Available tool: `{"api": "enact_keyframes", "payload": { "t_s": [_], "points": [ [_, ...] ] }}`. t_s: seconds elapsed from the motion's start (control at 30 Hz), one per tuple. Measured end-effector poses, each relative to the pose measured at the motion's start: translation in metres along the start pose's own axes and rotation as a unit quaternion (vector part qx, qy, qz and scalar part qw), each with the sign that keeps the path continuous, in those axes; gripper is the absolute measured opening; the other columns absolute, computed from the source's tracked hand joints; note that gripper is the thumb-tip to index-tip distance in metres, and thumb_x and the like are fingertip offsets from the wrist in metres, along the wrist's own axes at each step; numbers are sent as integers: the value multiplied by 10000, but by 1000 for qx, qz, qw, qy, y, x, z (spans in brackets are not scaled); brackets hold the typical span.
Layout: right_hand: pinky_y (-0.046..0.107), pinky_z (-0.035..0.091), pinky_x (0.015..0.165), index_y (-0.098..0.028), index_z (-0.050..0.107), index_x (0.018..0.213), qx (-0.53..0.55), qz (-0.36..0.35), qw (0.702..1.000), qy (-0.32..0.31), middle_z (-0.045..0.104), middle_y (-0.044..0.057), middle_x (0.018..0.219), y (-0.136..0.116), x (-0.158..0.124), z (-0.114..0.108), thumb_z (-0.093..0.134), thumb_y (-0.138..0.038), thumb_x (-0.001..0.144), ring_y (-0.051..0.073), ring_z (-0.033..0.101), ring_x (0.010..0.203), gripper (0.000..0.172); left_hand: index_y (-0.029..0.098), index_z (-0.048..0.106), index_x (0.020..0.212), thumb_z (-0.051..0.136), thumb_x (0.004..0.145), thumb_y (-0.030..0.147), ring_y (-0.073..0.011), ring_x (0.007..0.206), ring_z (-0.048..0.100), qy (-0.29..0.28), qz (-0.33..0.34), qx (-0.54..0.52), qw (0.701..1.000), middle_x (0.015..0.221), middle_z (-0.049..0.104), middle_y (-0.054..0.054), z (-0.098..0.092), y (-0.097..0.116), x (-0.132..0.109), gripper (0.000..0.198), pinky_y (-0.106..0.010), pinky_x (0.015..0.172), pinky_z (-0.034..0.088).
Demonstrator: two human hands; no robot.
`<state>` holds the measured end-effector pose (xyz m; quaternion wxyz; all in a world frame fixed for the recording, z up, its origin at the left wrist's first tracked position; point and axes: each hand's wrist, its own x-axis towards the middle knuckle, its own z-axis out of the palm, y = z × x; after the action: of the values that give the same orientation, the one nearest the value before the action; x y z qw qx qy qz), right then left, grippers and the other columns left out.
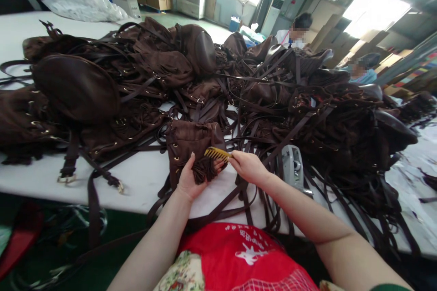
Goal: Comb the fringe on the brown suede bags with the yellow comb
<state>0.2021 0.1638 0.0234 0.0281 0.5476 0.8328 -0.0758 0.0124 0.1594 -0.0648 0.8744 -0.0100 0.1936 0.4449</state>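
A small dark brown bag (186,134) with brass eyelets lies on its side in front of me, its fringe tassel (203,170) hanging down its front. My left hand (191,184) cradles the bag from the near side. The thumb rests along its front, while the fingers come round under the tassel. Between the pinched fingers of my right hand (249,166) is a yellow comb (216,152). Its teeth point down over the top of the tassel; whether they touch the strands I cannot tell.
Brown bags (77,86) with tangled straps are heaped across the white table (136,179). A grey metal device (292,167) lies right of my hands. Straps hang over the near edge. Beyond the heap are two people, one of them a co-worker (293,34) in light clothing.
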Motion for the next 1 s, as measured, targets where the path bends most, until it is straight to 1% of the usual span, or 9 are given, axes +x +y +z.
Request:
{"api": "enact_keyframes", "payload": {
  "t_s": [0.1, 0.23, 0.33, 0.43, 0.5, 0.63, 0.77, 0.93, 1.0],
  "points": [
    [260, 350, 647, -186, 549, 914, -29, 33, 999, -16, 661, 64, 906, -2, 22, 2, 299, -425, 983, 174, 615, 813, 352, -10, 513, 1231, 388, 843, 651, -368, 1148, 538, -25, 3, -11, 1000, 1158, 597, -281, -2, 0, 0, 776, -509, 922, 477],
    [271, 367, 630, -187, 554, 944, -45, 54, 997, -40, 674, 75, 870, -6, 22, 12, 286, -477, 971, 199, 635, 784, 396, 35, 530, 1231, 389, 830, 675, -353, 1089, 578, -26, 10, -17, 999, 1107, 631, -245, 1, 0, -3, 768, -494, 858, 510],
    [271, 368, 635, -188, 574, 912, -37, 49, 996, -59, 678, 85, 858, -4, 10, 19, 285, -516, 960, 205, 639, 787, 440, 94, 562, 1209, 438, 828, 646, -324, 976, 630, 11, 25, -10, 1000, 1035, 667, -193, 5, 1, -6, 682, -394, 669, 559],
    [261, 353, 629, -192, 595, 890, -14, 34, 997, -72, 681, 79, 841, -1, -3, 27, 301, -512, 959, 197, 633, 779, 440, 128, 582, 1185, 471, 810, 649, -310, 888, 650, 47, 14, -5, 999, 977, 683, -174, 6, 3, -9, 651, -286, 463, 502],
    [252, 333, 610, -190, 605, 886, 6, 28, 996, -80, 680, 71, 820, 0, -10, 32, 316, -499, 959, 182, 623, 754, 430, 126, 577, 1192, 472, 799, 663, -316, 889, 648, 35, -13, -9, 999, 995, 677, -189, 6, 4, -9, 674, -249, 409, 461],
    [244, 283, 559, -176, 621, 842, 44, 12, 994, -99, 661, 52, 753, 1, -18, 39, 348, -483, 952, 147, 580, 667, 425, 55, 537, 1225, 435, 826, 638, -347, 967, 627, -25, -43, -5, 999, 1057, 647, -237, 6, 3, -9, 713, -313, 501, 518],
    [243, 251, 517, -165, 630, 802, 87, -24, 987, -131, 627, 35, 677, -1, -24, 40, 381, -477, 938, 122, 509, 571, 421, 19, 585, 1106, 464, 864, 522, -331, 911, 647, 14, -33, 25, 999, 932, 674, -221, 6, -1, -6, 572, -455, 758, 536],
    [228, 264, 513, -153, 635, 800, 136, -52, 976, -159, 619, 34, 678, -9, -30, 42, 414, -474, 926, 109, 484, 560, 410, 115, 580, 833, 544, 872, 298, -181, 678, 623, 29, -56, 26, 998, 705, 605, -64, 4, -6, -3, 190, -334, 693, 550],
    [220, 263, 508, -145, 631, 790, 163, -53, 970, -174, 605, 25, 666, -13, -32, 45, 426, -472, 923, 98, 470, 552, 408, 151, 495, 703, 559, 867, 218, -100, 537, 539, 25, -51, 22, 998, 602, 492, 13, 3, -7, -1, 188, -255, 617, 530]
  ]
}}
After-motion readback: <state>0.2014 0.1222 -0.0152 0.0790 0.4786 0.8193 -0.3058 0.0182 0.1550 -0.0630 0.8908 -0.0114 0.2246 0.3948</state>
